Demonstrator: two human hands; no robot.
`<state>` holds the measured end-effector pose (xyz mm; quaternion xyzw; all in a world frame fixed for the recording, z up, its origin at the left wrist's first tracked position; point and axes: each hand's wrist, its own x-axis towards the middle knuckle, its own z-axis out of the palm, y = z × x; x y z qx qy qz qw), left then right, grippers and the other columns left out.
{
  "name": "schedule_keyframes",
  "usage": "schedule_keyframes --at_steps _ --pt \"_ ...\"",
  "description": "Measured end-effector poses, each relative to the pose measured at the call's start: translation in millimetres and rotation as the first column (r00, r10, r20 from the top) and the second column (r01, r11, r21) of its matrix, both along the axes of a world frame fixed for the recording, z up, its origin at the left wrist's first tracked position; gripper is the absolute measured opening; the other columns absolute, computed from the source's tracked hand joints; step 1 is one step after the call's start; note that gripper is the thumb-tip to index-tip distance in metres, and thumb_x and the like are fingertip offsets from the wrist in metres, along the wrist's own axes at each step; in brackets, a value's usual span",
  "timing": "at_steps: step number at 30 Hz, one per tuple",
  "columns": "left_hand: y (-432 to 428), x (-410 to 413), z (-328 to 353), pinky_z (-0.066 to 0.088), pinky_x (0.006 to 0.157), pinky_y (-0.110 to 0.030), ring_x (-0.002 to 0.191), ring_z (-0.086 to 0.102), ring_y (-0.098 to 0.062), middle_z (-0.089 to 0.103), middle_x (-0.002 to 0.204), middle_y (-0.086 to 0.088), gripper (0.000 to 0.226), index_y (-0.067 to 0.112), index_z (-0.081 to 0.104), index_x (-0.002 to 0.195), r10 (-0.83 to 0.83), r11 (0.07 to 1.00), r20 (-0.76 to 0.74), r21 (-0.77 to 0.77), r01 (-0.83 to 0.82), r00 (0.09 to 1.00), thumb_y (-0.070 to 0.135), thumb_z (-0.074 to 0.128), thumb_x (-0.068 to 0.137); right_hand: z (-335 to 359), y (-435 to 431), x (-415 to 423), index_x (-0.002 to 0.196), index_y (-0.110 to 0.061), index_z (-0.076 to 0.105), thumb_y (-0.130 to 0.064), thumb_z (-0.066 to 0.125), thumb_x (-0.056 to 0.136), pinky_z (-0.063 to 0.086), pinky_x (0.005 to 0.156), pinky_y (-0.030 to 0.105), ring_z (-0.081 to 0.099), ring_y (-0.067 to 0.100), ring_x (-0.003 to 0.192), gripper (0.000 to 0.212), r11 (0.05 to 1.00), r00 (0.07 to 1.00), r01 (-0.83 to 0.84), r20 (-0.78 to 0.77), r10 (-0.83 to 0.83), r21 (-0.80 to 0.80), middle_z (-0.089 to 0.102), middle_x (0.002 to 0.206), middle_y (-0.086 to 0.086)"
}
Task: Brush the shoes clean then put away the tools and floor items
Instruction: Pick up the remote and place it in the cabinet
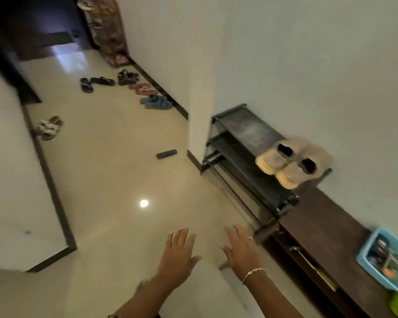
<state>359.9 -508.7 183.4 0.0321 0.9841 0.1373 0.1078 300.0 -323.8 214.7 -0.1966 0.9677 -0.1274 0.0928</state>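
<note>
A person's left hand (177, 255) and right hand (241, 251) hover side by side but apart over the pale tiled floor (101, 180), fingers straight and spread, holding nothing; a bracelet (254, 271) circles the right wrist. The pair of beige shoes (290, 164) sits on the top shelf of a black shoe rack (244, 129) against the wall, at the rack's end nearest the dark wooden desk (326, 214). Near the desk's right edge stands a blue basket (367, 244), its contents too blurred to name. A slim black object (166, 154) lies on the floor just off the wall's corner, near the rack's far end. Farther along the wall's base, blue sandals (156, 102), reddish sandals (140, 88) and dark strapped sandals (128, 76) line up, with dark flip-flops (97, 82) beside them. Pale sandals (50, 127) rest against the opposite wall.
</note>
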Motion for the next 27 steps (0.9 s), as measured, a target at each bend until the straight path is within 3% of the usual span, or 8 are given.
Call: schedule_keyframes --at_steps 3,5,9,12,15,17,22,27 --pt "-87.4 -23.1 2.5 0.057 0.075 -0.038 0.092 0.068 -0.026 0.069 0.104 -0.011 0.054 0.013 0.045 0.109 0.138 0.990 0.022 0.008 -0.138 0.990 0.053 0.014 0.093 -2.5 -80.9 -36.8 0.102 -0.027 0.049 -0.045 0.043 0.071 0.052 0.055 0.020 0.068 0.014 0.068 0.036 0.990 0.994 -0.113 0.013 0.113 0.085 0.067 0.094 0.000" --pt "-142.5 -36.7 7.4 0.057 0.072 -0.035 0.091 0.068 -0.026 0.069 0.104 -0.012 0.059 0.013 0.045 0.108 0.228 0.974 0.028 -0.024 -0.227 0.973 0.052 0.003 0.095 -2.3 -134.8 -61.4 0.101 -0.026 0.054 -0.043 0.065 0.067 0.053 0.057 0.021 0.068 0.013 0.070 0.040 0.981 0.986 -0.169 0.018 0.169 0.094 0.066 0.096 0.001" --pt "-222.5 -73.0 26.0 0.058 0.070 -0.036 0.090 0.068 -0.027 0.068 0.104 -0.014 0.053 0.013 0.051 0.105 0.290 0.957 0.087 -0.050 -0.287 0.953 0.055 0.030 0.081 3.4 -224.9 -110.9 0.112 -0.015 0.062 -0.027 0.075 0.073 0.055 0.073 0.036 0.065 0.027 0.091 0.043 0.972 0.969 -0.233 0.084 0.233 -0.006 0.060 0.114 0.009" --pt "-263.3 -110.4 26.8 0.058 0.072 -0.036 0.093 0.067 -0.026 0.067 0.108 -0.014 0.055 0.013 0.063 0.101 0.296 0.954 0.089 -0.080 -0.289 0.951 0.053 0.032 0.078 3.2 -271.6 -147.7 0.100 -0.018 0.065 -0.029 0.084 0.059 0.055 0.056 0.028 0.067 0.017 0.071 0.047 0.965 0.964 -0.260 0.046 0.261 -0.020 0.064 0.096 0.003" --pt "-293.2 -154.3 33.3 0.049 0.093 -0.040 0.117 0.054 -0.030 0.052 0.131 -0.018 0.060 0.010 0.059 0.117 0.301 0.953 0.101 -0.048 -0.298 0.948 0.052 0.028 0.087 -2.1 -305.8 -192.9 0.101 -0.020 0.063 -0.033 0.072 0.067 0.055 0.058 0.025 0.066 0.016 0.073 0.038 0.953 0.953 -0.302 0.010 0.301 0.012 0.063 0.095 0.000" --pt "-310.0 -184.8 27.7 0.035 0.106 -0.043 0.132 0.036 -0.032 0.034 0.144 -0.019 0.066 0.008 0.045 0.132 0.283 0.959 0.095 -0.047 -0.279 0.955 0.051 0.021 0.088 -3.0 -325.3 -224.0 0.121 -0.021 0.054 -0.032 0.056 0.086 0.051 0.081 0.028 0.061 0.018 0.098 0.037 0.954 0.951 -0.299 0.087 0.296 0.029 0.055 0.115 0.001" --pt "-376.4 -280.1 -11.0 0.058 0.063 -0.032 0.082 0.069 -0.023 0.069 0.096 -0.010 0.049 0.017 0.060 0.093 0.367 0.930 0.078 -0.030 -0.366 0.927 0.053 0.034 0.074 -28.4 -376.9 -340.5 0.136 -0.021 0.036 -0.034 0.038 0.096 0.039 0.095 0.030 0.046 0.021 0.118 0.042 0.912 0.910 -0.396 0.179 0.374 0.107 0.042 0.132 0.001" --pt "-423.9 -380.4 -1.3 0.031 0.109 -0.042 0.136 0.031 -0.028 0.032 0.145 -0.015 0.058 0.009 0.042 0.133 0.338 0.939 0.226 -0.018 -0.343 0.913 0.049 0.026 0.094 -36.0 -421.3 -457.0 0.135 -0.018 0.037 -0.029 0.038 0.097 0.038 0.095 0.032 0.046 0.024 0.117 0.040 0.855 0.875 -0.464 0.268 0.403 0.230 0.044 0.130 0.005"
